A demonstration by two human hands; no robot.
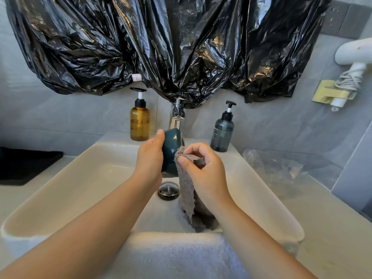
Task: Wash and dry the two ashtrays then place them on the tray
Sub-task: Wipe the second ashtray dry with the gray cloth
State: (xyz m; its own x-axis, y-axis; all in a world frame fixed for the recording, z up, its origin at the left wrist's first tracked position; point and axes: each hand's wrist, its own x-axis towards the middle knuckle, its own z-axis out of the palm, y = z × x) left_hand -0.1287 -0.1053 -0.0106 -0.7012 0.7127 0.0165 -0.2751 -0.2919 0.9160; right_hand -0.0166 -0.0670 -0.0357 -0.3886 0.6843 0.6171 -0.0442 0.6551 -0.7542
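Over the white sink (66, 174) we go, and the left hand (150, 158) has the ashtray (171, 148), a dark teal faceted piece, held up on edge above the basin, just in front of the chrome tap (176, 119). The thumb lies along its upper rim and the palm cups its near side; the other fingers on that hand are hidden behind it, so how they wrap cannot be told. In comes the right hand (208, 172), its fingers (193, 149) curled and pinching a grey fluffy cloth (188, 194) right up against the ashtray's lower right side, cloth touching glaze. The rest of the cloth hangs down into the basin, trailing past the round metal drain (168, 190), which sits below both hands. A white towel (177, 254) is draped over the sink's near rim. At the back, an amber pump bottle (139, 122) stands left of the tap and a smoky blue pump bottle (222, 133) stands right of it, both upright on the ledge. Black plastic sheeting (161, 47) hangs across the wall above. On the worktop (332, 228), a crumpled clear plastic wrapper (277, 168) lies to the right of the sink, and a dark flat mat (24, 166) sits off to the left, well apart from the hands. A white hair dryer (354, 53) hangs on the right wall.
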